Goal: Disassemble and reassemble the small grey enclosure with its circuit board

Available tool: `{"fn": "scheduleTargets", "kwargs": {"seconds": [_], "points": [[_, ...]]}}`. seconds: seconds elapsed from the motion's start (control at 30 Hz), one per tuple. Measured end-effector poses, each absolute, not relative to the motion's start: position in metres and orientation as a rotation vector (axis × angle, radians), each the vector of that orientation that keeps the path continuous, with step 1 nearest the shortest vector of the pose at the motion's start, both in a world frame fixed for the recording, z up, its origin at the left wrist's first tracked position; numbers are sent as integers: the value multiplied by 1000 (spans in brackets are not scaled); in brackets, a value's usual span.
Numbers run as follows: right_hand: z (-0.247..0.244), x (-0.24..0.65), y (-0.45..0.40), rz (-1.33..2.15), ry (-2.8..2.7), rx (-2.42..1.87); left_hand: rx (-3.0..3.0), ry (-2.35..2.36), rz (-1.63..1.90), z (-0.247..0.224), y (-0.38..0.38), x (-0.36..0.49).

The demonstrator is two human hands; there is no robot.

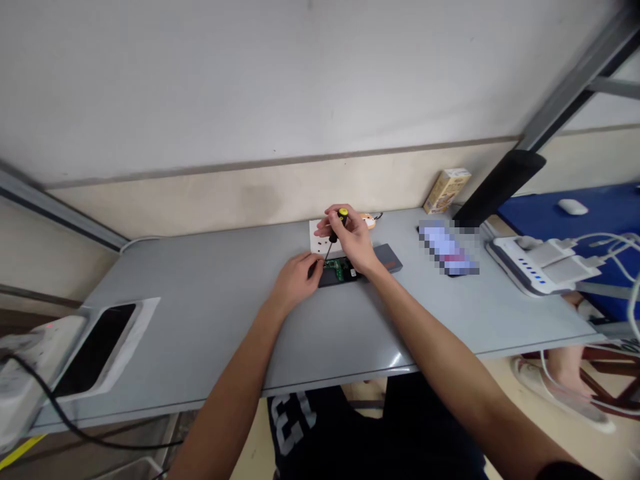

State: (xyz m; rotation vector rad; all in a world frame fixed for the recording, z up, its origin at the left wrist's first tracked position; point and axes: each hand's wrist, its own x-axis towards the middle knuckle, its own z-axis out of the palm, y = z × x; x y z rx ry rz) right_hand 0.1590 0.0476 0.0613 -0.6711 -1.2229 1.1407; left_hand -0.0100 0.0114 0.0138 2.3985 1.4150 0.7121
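Note:
My right hand (354, 241) is closed around a screwdriver (341, 220) with a black and yellow handle. Its thin shaft slants down to an opened electronic device (345, 273), a long dark casing with a green circuit board (332, 265) exposed. My left hand (299, 281) has its fingers bent together at the casing's left end, close to the screwdriver tip, gripping that end. Behind the hands lies a white sheet (315, 233) with several small dark screws on it. A dark grey flat piece (389, 257) shows under and right of my right wrist.
An orange-and-white object (369, 221) lies behind my right hand. To the right are a pixelated phone (447, 248), a carton (447, 189), a black upright (500, 188) and a power strip (533, 265) with cables. At left, a phone (97, 350) lies beside another power strip (37, 373).

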Motion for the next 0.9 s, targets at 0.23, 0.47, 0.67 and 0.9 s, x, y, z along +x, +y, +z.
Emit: {"fn": "scheduleTargets", "kwargs": {"seconds": [0.23,0.47,0.67,0.9], "points": [[92,227,27,680,-1763,-929,2320,1291,578,23,3,-26],[55,308,6,811,-2391,-1276,2290,1244,518,27,3,-33],[67,318,21,780,-2428,-1367,2241,1285,533,24,2,-35],[79,293,28,810,-2514,-1355,2265,1264,582,17,1,-24]]}}
